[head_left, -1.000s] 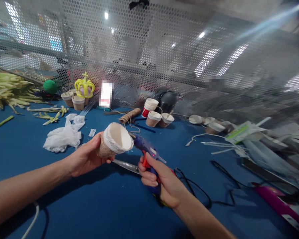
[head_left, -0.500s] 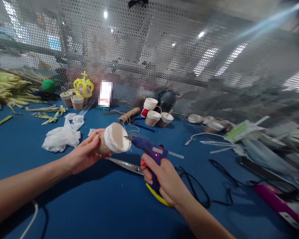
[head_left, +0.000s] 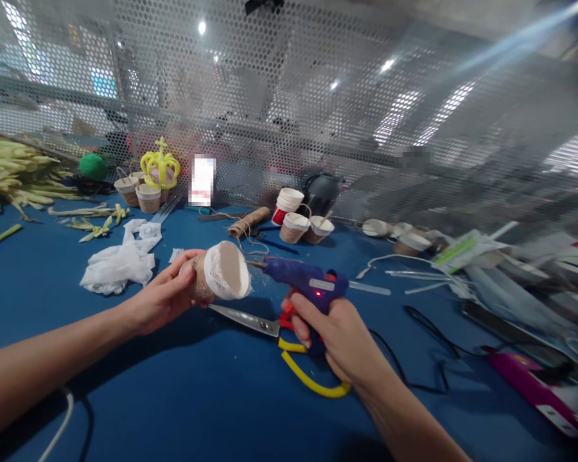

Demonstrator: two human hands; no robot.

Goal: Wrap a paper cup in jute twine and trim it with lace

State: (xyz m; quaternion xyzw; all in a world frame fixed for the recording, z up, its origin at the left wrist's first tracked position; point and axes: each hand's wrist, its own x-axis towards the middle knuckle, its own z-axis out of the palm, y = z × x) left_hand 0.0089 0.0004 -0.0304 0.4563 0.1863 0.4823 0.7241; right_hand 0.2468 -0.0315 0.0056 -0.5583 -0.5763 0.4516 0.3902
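My left hand (head_left: 166, 289) is closed round a small paper cup (head_left: 227, 271), wrapped in brown twine with a white lace band at the rim. The cup is tilted, its mouth turned to the right. My right hand (head_left: 334, 333) grips a blue glue gun (head_left: 298, 276) with a lit red light and a clear glue stick (head_left: 370, 288) out of its back. The nozzle points left, just right of the cup's rim. Beneath the two hands lie scissors (head_left: 250, 321) with yellow handles, partly behind the right hand.
White lace (head_left: 118, 266) lies left of the cup. A twine roll (head_left: 249, 222) and several wrapped cups (head_left: 295, 228) stand behind. A yellow crown (head_left: 160, 168) sits back left. At right are loose glue sticks (head_left: 417, 276), a black cord (head_left: 433, 333) and a magenta power strip (head_left: 532, 391).
The glue gun has moved right, its nozzle leaving the cup's rim. More of the yellow scissor handles shows. The cup has turned slightly in my left hand.
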